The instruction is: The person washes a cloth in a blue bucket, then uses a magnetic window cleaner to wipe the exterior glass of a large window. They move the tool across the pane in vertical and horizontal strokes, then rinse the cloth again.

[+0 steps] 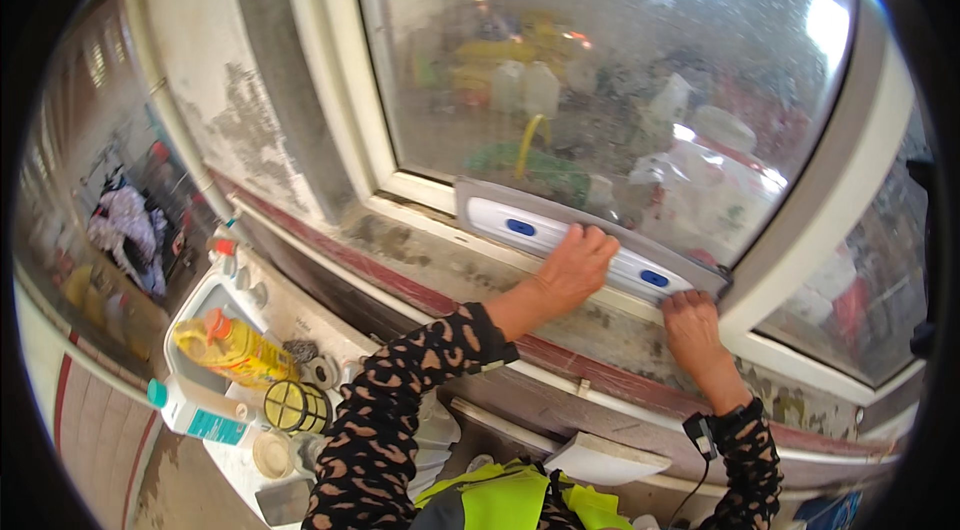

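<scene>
A long, flat squeegee-like blade (545,238), white with a grey edge and two blue ovals, lies along the bottom of the window glass (430,80). Its exact kind is unclear. My left hand (575,265) is closed over the middle of its lower edge, fingers bent onto the white part. At its right end, near the frame's corner, my right hand (692,330) pinches the lower edge. The tips of both thumbs are hidden. Behind the dusty pane are bags, plastic jugs and a green item with a yellow handle.
The white window frame (335,60) borders the pane above a stained sill (410,248). At lower left, a sink (190,305) and counter hold a yellow oil bottle (235,348), a white bottle with a teal cap (200,415) and a black wire basket (297,406). A white pipe runs below the sill.
</scene>
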Motion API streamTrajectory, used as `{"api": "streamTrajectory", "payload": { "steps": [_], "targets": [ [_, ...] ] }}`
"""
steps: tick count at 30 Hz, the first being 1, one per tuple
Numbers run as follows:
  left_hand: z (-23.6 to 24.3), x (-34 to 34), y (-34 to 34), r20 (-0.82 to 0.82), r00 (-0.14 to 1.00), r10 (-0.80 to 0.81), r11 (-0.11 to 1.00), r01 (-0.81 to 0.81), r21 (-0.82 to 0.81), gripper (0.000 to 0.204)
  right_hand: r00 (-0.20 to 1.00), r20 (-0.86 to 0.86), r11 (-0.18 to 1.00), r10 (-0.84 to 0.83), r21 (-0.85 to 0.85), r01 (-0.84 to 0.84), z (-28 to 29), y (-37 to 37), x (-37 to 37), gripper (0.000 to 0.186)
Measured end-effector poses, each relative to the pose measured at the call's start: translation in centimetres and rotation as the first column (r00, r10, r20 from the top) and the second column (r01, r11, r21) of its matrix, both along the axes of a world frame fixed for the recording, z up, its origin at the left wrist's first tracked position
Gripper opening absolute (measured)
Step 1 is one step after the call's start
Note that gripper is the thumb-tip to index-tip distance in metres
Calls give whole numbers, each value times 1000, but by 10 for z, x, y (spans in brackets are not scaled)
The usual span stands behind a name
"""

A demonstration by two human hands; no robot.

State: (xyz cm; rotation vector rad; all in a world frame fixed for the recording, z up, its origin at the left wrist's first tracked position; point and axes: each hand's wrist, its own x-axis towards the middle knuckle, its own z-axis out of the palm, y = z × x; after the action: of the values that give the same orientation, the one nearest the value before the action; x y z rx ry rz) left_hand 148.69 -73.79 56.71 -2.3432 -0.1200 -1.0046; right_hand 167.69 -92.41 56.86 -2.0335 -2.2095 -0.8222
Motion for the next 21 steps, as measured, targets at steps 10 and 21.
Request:
{"api": "streamTrajectory", "payload": {
  "steps": [10, 21],
  "targets": [
    [-2, -42, 42, -61, 992, 110, 994, -110, -1, 10, 985, -45, 985, 164, 55, -161, -3, 43, -29, 7],
    [15, -134, 109, -97, 963, 251, 967, -254, -20, 10, 949, 53, 945, 310, 89, -314, 3, 129, -101, 9]
  ]
}}
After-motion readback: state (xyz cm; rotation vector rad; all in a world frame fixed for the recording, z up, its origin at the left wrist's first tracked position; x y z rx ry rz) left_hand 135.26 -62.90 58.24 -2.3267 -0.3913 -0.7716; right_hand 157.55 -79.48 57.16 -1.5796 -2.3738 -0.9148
